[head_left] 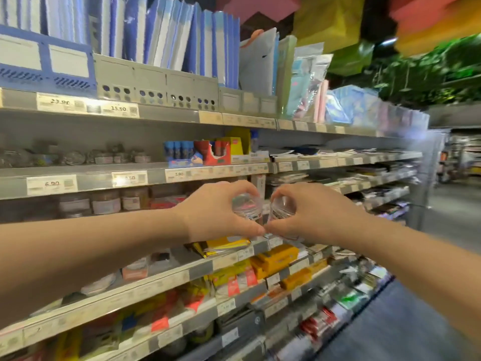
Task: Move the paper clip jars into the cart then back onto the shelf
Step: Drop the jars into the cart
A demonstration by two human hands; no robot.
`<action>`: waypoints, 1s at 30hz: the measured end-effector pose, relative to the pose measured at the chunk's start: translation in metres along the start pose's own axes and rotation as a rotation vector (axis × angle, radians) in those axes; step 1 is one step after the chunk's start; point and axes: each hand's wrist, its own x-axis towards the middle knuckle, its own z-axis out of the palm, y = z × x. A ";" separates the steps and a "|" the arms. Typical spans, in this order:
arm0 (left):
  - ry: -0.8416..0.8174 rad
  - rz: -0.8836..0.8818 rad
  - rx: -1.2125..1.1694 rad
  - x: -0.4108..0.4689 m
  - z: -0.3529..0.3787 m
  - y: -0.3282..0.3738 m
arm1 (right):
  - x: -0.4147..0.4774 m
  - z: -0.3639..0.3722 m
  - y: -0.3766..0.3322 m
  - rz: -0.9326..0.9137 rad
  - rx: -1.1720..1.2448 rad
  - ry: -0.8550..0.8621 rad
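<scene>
1. Grey shelf rail (200,269) ran just below and behind two small clear paper clip jars, which were held side by side in the air in front of the store shelving.
2. The left jar (244,205) sat inside the curl of the left hand (216,212), fingers arched over its top and thumb tucked under its base. Blurred pink and green bits showed through its wall.
3. The right jar (282,205) sat the same way in the right hand (312,214), fingers wrapped over it and thumb beneath.
4. Both hands were clamped on their jars, and the two thumb tips came together below them; whether they touched could not be told.
5. The jars were very close together; whether they touched was unclear.
6. More jars with labels (105,201) stood on the shelf level behind the left forearm, under price tags (52,184).
7. Yellow boxes (278,256) lay on the level just below the hands.
8. Blue folders (166,35) stood upright on the top level.
</scene>
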 end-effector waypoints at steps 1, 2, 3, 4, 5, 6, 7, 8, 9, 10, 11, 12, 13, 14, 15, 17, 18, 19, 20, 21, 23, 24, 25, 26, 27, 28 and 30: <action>-0.027 0.026 -0.016 -0.002 0.013 0.014 | -0.019 -0.002 0.008 0.032 -0.010 -0.017; -0.041 0.052 -0.025 -0.003 0.025 0.027 | -0.038 -0.004 0.016 0.062 -0.014 -0.030; -0.047 0.080 -0.023 -0.002 0.037 0.041 | -0.056 -0.006 0.026 0.091 -0.018 -0.039; -0.058 0.112 -0.022 0.000 0.048 0.056 | -0.076 -0.008 0.036 0.126 -0.031 -0.046; -0.078 0.146 -0.029 0.002 0.059 0.074 | -0.096 -0.012 0.047 0.164 -0.046 -0.050; -0.096 0.183 -0.043 0.005 0.069 0.092 | -0.116 -0.015 0.058 0.202 -0.058 -0.050; -0.111 0.223 -0.058 0.008 0.079 0.111 | -0.136 -0.020 0.070 0.243 -0.066 -0.050; -0.128 0.256 -0.072 0.012 0.090 0.130 | -0.157 -0.025 0.083 0.285 -0.076 -0.051; -0.146 0.287 -0.088 0.015 0.101 0.151 | -0.178 -0.031 0.095 0.328 -0.092 -0.051; -0.168 0.316 -0.108 0.019 0.115 0.171 | -0.200 -0.035 0.107 0.370 -0.116 -0.051; -0.190 0.349 -0.131 0.022 0.130 0.191 | -0.221 -0.040 0.120 0.411 -0.143 -0.050; -0.218 0.380 -0.153 0.025 0.147 0.211 | -0.241 -0.043 0.133 0.452 -0.170 -0.054; -0.247 0.412 -0.172 0.028 0.165 0.232 | -0.262 -0.045 0.146 0.493 -0.190 -0.053; -0.274 0.437 -0.190 0.030 0.183 0.252 | -0.281 -0.046 0.160 0.531 -0.206 -0.048; -0.293 0.457 -0.205 0.032 0.201 0.272 | -0.299 -0.047 0.174 0.558 -0.225 -0.035; -0.313 0.485 -0.223 0.035 0.238 0.307 | -0.332 -0.046 0.203 0.594 -0.270 -0.026; -0.317 0.497 -0.229 0.036 0.257 0.322 | -0.347 -0.044 0.218 0.606 -0.274 -0.037; -0.320 0.501 -0.232 0.037 0.274 0.335 | -0.360 -0.042 0.233 0.618 -0.266 -0.053; -0.335 0.494 -0.231 0.040 0.293 0.346 | -0.371 -0.039 0.249 0.629 -0.251 -0.071; -0.353 0.488 -0.230 0.043 0.311 0.357 | -0.381 -0.036 0.265 0.640 -0.233 -0.086; -0.397 0.481 -0.234 0.047 0.344 0.374 | -0.399 -0.024 0.297 0.668 -0.191 -0.117; -0.407 0.483 -0.239 0.049 0.360 0.380 | -0.407 -0.015 0.312 0.679 -0.167 -0.140; -0.402 0.492 -0.251 0.051 0.376 0.384 | -0.413 -0.005 0.325 0.682 -0.142 -0.161; -0.393 0.490 -0.269 0.053 0.391 0.388 | -0.419 0.006 0.339 0.681 -0.111 -0.179; -0.396 0.463 -0.283 0.056 0.405 0.391 | -0.424 0.017 0.350 0.682 -0.077 -0.192; -0.424 0.418 -0.282 0.059 0.418 0.393 | -0.428 0.028 0.360 0.688 -0.042 -0.201; -0.510 0.360 -0.220 0.065 0.441 0.394 | -0.433 0.051 0.378 0.701 0.002 -0.221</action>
